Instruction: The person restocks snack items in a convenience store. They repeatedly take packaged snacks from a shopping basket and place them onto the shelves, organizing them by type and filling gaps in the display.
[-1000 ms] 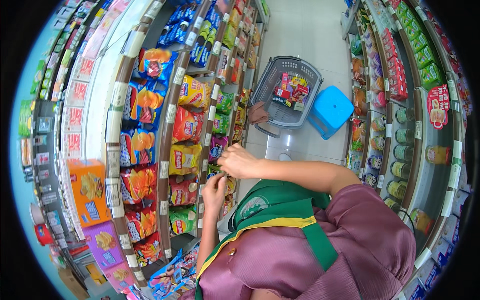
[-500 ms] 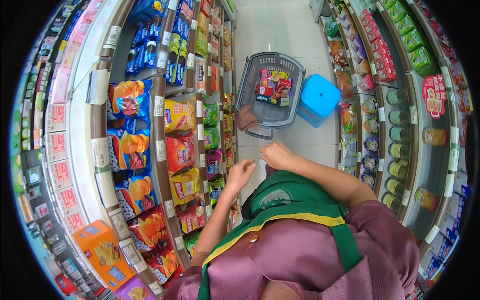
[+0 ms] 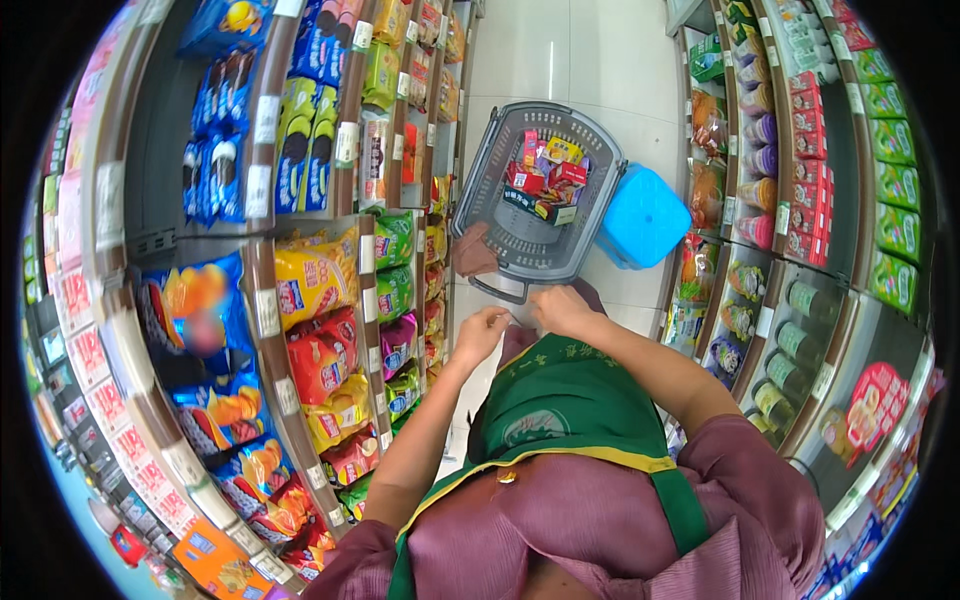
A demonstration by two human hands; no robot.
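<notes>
My left hand (image 3: 483, 335) and my right hand (image 3: 562, 310) are held close together in front of the green apron (image 3: 570, 400). The fingers of both are pinched, the left thumb against its fingertips. Something small and thin may be between them, but it is too small to make out. Just beyond them on the floor stands a grey shopping basket (image 3: 545, 268), its handle end nearest my hands. Several small boxes and packets (image 3: 548, 185) in red, yellow, pink and dark colours lie inside it. A brown cloth (image 3: 474, 250) hangs over its near left corner.
Right of the basket is a blue plastic stool (image 3: 645, 215). Shelves with bagged snacks (image 3: 325, 280) line the aisle on the left. Along the right side are shelves with jars (image 3: 790, 340), red boxes (image 3: 808, 210) and green packs (image 3: 897, 230). Pale floor tiles (image 3: 530, 50) run between them.
The view has shifted, so the shelves and basket sit differently in it. My hands stay close together, fingers still pinched, nearer the basket handle in the picture.
</notes>
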